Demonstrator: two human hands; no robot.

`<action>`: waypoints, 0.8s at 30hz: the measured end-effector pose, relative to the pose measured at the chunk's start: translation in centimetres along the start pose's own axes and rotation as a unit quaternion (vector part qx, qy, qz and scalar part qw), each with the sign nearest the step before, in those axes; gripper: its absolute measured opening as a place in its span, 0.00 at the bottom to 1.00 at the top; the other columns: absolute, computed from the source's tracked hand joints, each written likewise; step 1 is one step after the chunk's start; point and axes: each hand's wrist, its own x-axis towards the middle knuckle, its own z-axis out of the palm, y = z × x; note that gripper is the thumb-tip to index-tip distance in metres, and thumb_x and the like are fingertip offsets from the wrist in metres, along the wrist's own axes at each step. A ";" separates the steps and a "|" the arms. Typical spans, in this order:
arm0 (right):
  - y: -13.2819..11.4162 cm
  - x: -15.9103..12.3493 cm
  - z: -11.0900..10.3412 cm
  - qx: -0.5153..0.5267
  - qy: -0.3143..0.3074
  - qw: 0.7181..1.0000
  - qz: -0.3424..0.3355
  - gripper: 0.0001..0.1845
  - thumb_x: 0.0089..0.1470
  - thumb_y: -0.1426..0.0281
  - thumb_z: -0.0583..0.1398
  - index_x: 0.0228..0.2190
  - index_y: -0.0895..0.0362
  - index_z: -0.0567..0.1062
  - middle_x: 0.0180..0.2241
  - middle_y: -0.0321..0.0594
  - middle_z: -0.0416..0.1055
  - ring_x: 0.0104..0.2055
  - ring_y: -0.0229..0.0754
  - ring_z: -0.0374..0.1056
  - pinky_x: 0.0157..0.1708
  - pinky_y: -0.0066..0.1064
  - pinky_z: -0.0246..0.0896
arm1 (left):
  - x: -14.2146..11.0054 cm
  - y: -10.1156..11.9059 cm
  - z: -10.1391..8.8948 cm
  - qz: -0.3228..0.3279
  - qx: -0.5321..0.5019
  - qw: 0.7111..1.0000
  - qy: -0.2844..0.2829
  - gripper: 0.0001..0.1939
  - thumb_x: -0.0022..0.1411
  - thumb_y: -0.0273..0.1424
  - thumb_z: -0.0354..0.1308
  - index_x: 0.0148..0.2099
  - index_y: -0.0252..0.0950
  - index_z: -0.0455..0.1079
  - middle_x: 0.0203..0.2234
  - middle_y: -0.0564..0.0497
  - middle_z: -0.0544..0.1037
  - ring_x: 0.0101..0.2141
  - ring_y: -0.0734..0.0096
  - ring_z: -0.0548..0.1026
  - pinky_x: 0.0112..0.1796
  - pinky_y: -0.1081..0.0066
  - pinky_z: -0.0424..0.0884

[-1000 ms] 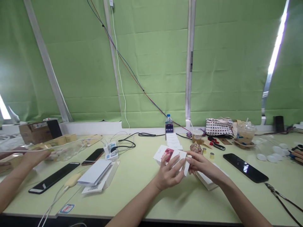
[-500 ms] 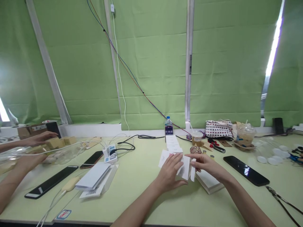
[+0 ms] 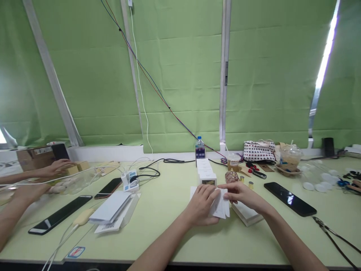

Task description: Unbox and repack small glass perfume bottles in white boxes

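Note:
Both hands are on a white printed paper carton (image 3: 220, 207) with small flaps, in front of me on the table. My left hand (image 3: 201, 205) lies over its left part, thumb below and fingers across the top. On the right side, my right hand (image 3: 243, 195) pinches the carton's upper edge between thumb and fingers. Just behind them stands a row of white boxes (image 3: 205, 170), the nearest with a dark picture on its end. A white stack (image 3: 248, 214) sits under and beside my right hand, partly hidden by it.
On the left lie folded white cartons (image 3: 111, 207), phones (image 3: 60, 214), a power strip (image 3: 130, 181) and a co-worker's hands (image 3: 58, 168). At right are a phone (image 3: 290, 198), pliers (image 3: 321, 223), clear cups (image 3: 318, 177) and a drink cup (image 3: 290, 158). A bottle (image 3: 200, 148) stands behind.
The carton has turned in my hands, and its right flap no longer stands apart from the panel. My hands stay close together. A co-worker's fingers now show at the right edge.

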 end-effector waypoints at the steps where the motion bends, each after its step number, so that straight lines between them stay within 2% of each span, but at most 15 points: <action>1: 0.1 0.0 -0.1 0.001 0.001 1.000 0.002 0.28 0.49 0.58 0.63 0.49 0.58 0.74 0.26 0.36 0.67 0.25 0.33 0.54 0.24 0.25 0.51 | 0.0 0.0 0.0 0.003 -0.003 1.000 -0.003 0.39 0.47 0.40 0.59 0.60 0.34 0.50 0.50 0.39 0.68 0.49 0.52 0.66 0.48 0.55 0.61; 9: -0.3 -0.1 0.2 0.001 -0.003 1.000 -0.004 0.26 0.48 0.59 0.63 0.48 0.57 0.75 0.29 0.36 0.69 0.27 0.35 0.56 0.24 0.25 0.50 | -0.5 -0.4 0.9 0.019 0.013 0.999 0.039 0.36 0.54 0.42 0.56 0.60 0.35 0.50 0.49 0.38 0.68 0.48 0.53 0.68 0.46 0.56 0.63; 12: 0.3 0.3 0.5 -0.013 0.020 1.000 -0.010 0.26 0.48 0.58 0.63 0.47 0.59 0.75 0.26 0.35 0.67 0.25 0.34 0.54 0.24 0.25 0.51 | -0.4 -0.3 1.0 0.005 0.006 0.999 0.051 0.37 0.54 0.45 0.57 0.60 0.35 0.50 0.48 0.38 0.69 0.47 0.53 0.69 0.45 0.57 0.65; 16: 0.7 0.5 0.6 -0.003 0.064 0.998 -0.007 0.31 0.51 0.54 0.60 0.51 0.61 0.71 0.25 0.35 0.63 0.25 0.34 0.56 0.25 0.27 0.54 | -0.4 -0.1 0.7 -0.042 0.000 0.997 0.064 0.40 0.53 0.48 0.58 0.61 0.37 0.49 0.48 0.38 0.69 0.47 0.53 0.70 0.44 0.57 0.67; 19: 0.2 0.0 0.7 0.021 0.040 0.999 -0.012 0.34 0.52 0.55 0.60 0.56 0.58 0.66 0.28 0.35 0.64 0.27 0.35 0.58 0.27 0.27 0.56 | -0.4 -0.1 0.6 -0.071 -0.002 0.993 0.093 0.42 0.52 0.47 0.60 0.62 0.37 0.48 0.49 0.38 0.69 0.47 0.53 0.70 0.44 0.57 0.68; 24: -0.7 -0.5 0.6 0.011 0.017 1.000 0.003 0.38 0.51 0.55 0.61 0.59 0.57 0.60 0.30 0.36 0.64 0.28 0.35 0.58 0.28 0.28 0.57 | -0.3 0.0 0.6 -0.064 0.003 0.992 0.110 0.43 0.53 0.47 0.59 0.63 0.35 0.45 0.49 0.37 0.69 0.48 0.51 0.70 0.45 0.56 0.67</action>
